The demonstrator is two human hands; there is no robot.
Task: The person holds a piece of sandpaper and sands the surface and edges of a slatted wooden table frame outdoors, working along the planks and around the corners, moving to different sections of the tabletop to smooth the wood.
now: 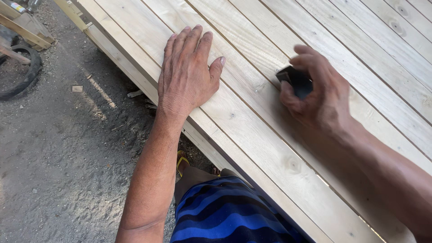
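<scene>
The right hand (317,92) has its fingers curled tight around a small dark block (297,81), thumb on the near-left side, the other fingers arched over the top; the block is pressed against the pale wooden boards (252,130), right of the scene's middle and partway toward the far side. The hand is slightly blurred. Its wrist bends down and the forearm runs off to the near right corner, lying low over the planks.

The left hand (189,74) lies flat and released, palm down, fingers straight and close together pointing far, thumb spread to the right. It rests on the outer planks, with its left side just beside the long left edge of the panel. Its forearm stretches straight back toward the near side, crossing beyond the edge and over the ground.

The two hands are apart, with bare planks between them and more open board stretching far and right. The panel's edge runs diagonally from far left to near right. Left of it lies grey dirt ground (58,148), with a tyre (22,74) and timber offcuts (27,27) at the far left. Below the edge show blue striped shorts (225,211) and a yellow sandal (181,161).
</scene>
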